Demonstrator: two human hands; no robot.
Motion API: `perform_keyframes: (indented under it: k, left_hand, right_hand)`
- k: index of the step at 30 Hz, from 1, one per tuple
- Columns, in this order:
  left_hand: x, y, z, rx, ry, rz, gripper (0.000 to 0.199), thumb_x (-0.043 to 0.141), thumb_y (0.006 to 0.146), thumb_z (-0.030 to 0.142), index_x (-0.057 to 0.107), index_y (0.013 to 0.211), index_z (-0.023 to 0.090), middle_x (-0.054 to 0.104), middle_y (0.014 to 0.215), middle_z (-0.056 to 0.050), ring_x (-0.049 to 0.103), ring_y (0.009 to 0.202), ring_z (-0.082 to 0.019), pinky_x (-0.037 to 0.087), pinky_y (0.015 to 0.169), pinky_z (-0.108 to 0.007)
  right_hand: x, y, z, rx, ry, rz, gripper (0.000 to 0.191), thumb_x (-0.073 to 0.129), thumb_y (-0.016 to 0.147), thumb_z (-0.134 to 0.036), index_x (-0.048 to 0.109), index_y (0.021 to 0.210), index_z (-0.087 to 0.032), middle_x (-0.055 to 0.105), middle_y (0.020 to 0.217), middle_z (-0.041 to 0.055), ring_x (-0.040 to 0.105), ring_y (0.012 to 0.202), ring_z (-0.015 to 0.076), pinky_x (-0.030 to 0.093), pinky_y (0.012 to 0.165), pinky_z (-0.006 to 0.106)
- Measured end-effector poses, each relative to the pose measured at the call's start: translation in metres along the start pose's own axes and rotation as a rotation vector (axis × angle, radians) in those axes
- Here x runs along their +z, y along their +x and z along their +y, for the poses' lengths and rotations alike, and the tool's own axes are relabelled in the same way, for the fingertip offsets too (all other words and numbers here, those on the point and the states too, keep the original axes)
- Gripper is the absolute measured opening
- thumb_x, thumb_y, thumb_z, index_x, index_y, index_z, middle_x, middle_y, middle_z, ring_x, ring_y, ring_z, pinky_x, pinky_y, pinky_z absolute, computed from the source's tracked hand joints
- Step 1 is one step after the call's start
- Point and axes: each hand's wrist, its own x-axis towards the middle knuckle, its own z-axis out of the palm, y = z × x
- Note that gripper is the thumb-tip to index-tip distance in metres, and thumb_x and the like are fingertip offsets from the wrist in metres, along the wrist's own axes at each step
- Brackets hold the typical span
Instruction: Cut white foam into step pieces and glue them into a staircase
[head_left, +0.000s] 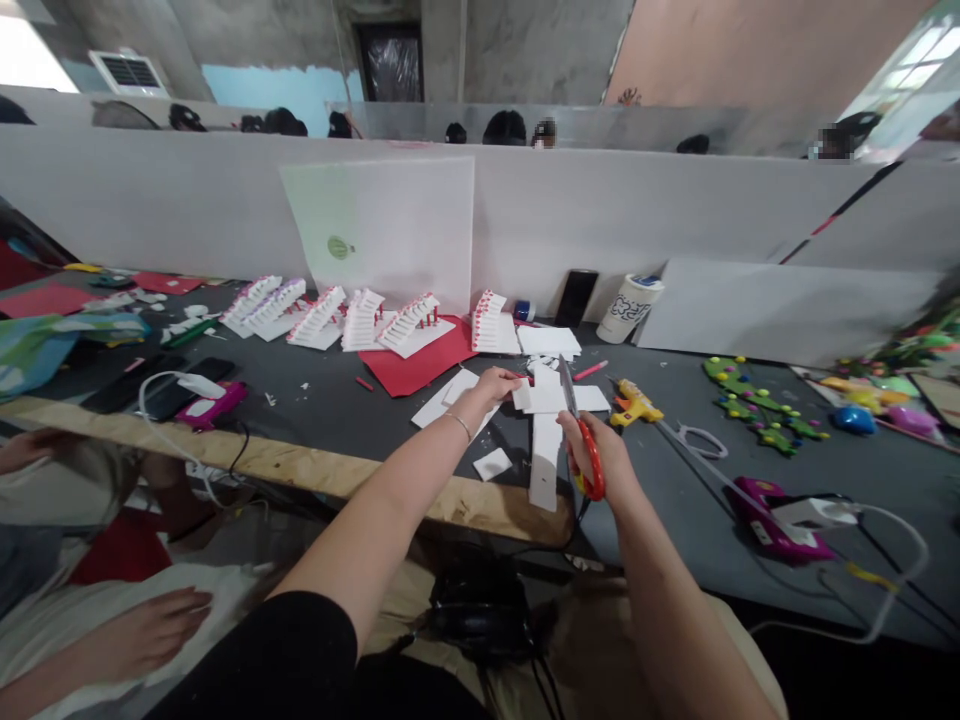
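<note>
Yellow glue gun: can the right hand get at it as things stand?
Probably yes: the glue gun lies close to the right hand, with nothing visible between. But that hand holds scissors, which would likely need setting down first.

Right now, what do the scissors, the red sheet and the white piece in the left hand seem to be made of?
Scissors: grey blades with a metallic look, probably steel; smooth red handles, likely plastic.
Red sheet: matte, probably card or paper, being thin and flat.
White piece: flat and matte, perhaps foam or card; too small to tell.
</note>
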Motion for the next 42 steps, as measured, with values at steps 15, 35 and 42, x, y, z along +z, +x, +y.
perform_keyframes:
  k: [15, 35, 42]
  left_hand:
    - [-0.008, -0.007, -0.007, -0.045, 0.009, -0.071, 0.016, 0.075, 0.069, 0.006, 0.062, 0.062, 0.013, 0.060, 0.057, 0.000, 0.056, 0.055, -0.012, 0.049, 0.066, -0.028]
    - [-0.035, -0.083, 0.007, 0.105, -0.216, -0.007, 0.015, 0.074, 0.073, 0.017, 0.059, 0.071, 0.016, 0.059, 0.066, 0.002, 0.056, 0.064, -0.009, 0.048, 0.071, -0.025]
    - [-0.015, -0.095, -0.004, 0.057, -0.412, 0.041, 0.015, 0.066, 0.081, 0.027, 0.054, 0.084, 0.020, 0.060, 0.073, 0.003, 0.060, 0.067, -0.012, 0.050, 0.067, -0.025]
  right_hand:
    - [0.002, 0.009, -0.005, 0.003, 0.176, 0.105, 0.048, 0.061, 0.073, -0.068, 0.052, 0.090, -0.024, 0.053, 0.052, -0.0066, 0.057, 0.044, 0.0155, 0.046, 0.046, 0.027]
    - [0.038, 0.019, -0.001, -0.029, 0.716, 0.233, 0.051, 0.077, 0.060, -0.047, 0.044, 0.093, -0.025, 0.051, 0.059, -0.0111, 0.054, 0.047, 0.0106, 0.045, 0.049, 0.024]
    - [0.052, 0.008, -0.009, -0.059, 0.709, 0.343, 0.040, 0.069, 0.067, -0.039, 0.043, 0.094, -0.025, 0.057, 0.068, -0.0080, 0.060, 0.057, 0.0121, 0.050, 0.059, 0.027]
